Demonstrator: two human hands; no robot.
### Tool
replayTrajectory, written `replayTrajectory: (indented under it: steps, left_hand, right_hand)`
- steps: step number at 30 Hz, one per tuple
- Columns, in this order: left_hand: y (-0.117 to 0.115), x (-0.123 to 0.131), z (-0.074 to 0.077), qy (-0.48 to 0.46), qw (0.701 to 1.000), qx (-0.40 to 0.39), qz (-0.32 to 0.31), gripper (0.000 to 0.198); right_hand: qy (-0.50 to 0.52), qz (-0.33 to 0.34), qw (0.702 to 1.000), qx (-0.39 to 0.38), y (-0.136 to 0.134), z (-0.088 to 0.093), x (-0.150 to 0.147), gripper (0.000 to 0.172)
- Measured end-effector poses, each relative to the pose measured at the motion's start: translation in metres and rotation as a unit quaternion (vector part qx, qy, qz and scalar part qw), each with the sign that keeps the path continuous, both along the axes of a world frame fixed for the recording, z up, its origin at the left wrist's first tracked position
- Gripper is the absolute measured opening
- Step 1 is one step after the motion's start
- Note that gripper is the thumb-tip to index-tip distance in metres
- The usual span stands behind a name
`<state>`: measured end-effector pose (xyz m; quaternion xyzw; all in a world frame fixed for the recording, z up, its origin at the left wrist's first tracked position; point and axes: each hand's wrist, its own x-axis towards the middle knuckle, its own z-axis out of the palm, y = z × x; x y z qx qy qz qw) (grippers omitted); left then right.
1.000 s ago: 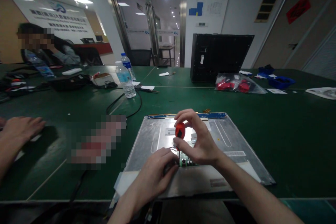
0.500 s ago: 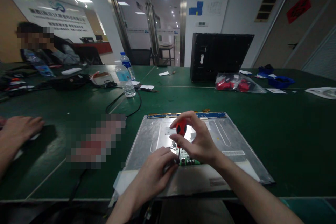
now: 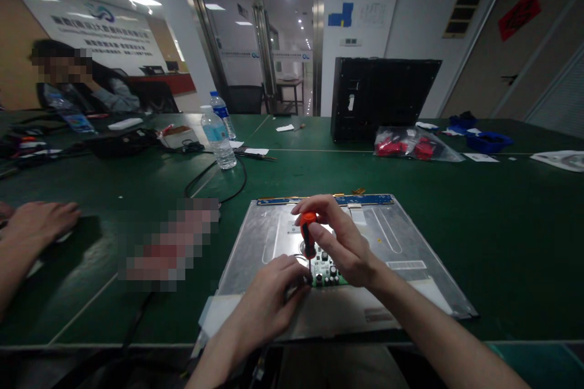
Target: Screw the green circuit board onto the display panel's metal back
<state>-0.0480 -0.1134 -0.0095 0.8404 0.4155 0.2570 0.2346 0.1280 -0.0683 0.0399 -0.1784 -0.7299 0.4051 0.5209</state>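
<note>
A red and black screwdriver (image 3: 309, 242) stands upright, its shaft pointing down at the left end of a green circuit board (image 3: 326, 272). My right hand (image 3: 349, 249) is closed on the handle, pinching it between thumb and fingers. Low beside the shaft lies my left hand (image 3: 274, 292), its fingertips drawn together at the board's left edge; whatever they pinch is hidden. Under both hands a silver metal-backed display panel (image 3: 246, 243) lies flat, with a blue strip board (image 3: 371, 199) along its far edge. The screwdriver's tip is too small to make out.
Beyond the panel stand a black monitor housing (image 3: 383, 97) and a plastic bag (image 3: 415, 146) with red items. Water bottles (image 3: 219, 140) and a black cable (image 3: 244, 185) are to the left. Another person's hand (image 3: 41, 222) rests at the left edge.
My right hand has shifted its fingers on the screwdriver handle, which has turned and tilted slightly left. More of the circuit board shows. My left hand stays in place.
</note>
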Motion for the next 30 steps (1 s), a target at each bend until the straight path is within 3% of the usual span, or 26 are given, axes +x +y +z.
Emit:
replayTrajectory:
  steps: [6,9,13,19,24,28,30]
  left_hand:
    - [0.0005,-0.001,-0.0013,-0.005,1.0,0.002,-0.005,0.013]
    - [0.0007,-0.0004,-0.0016,0.001,1.0,0.004,0.002,0.012]
    - [0.0008,-0.0004,-0.0029,0.005,1.0,0.006,0.006,0.012]
    - [0.0016,-0.001,-0.003,-0.009,1.0,-0.005,-0.01,0.017]
    - [0.0019,-0.0009,-0.004,-0.001,1.0,0.004,-0.003,0.014]
    - [0.0003,-0.0001,-0.0016,-0.001,1.0,0.006,0.001,0.015]
    - [-0.0003,0.0003,-0.0004,-0.003,1.0,0.007,0.001,0.016]
  right_hand:
    - [0.019,-0.078,0.994,0.076,0.0054,0.0013,-0.0044,0.028]
    - [0.002,-0.079,0.995,0.067,0.0048,0.0031,-0.0023,0.02]
    - [-0.032,-0.062,0.996,0.062,0.0024,0.0025,-0.0003,0.025]
    - [-0.032,-0.104,0.984,0.138,0.0038,0.0035,-0.0028,0.026]
    - [-0.052,-0.082,0.988,0.118,0.0018,0.0067,-0.0004,0.033]
    - [-0.047,-0.087,0.991,0.094,0.0019,0.0022,0.0001,0.02]
    - [-0.035,-0.107,0.989,0.092,0.0028,-0.0014,-0.0016,0.022]
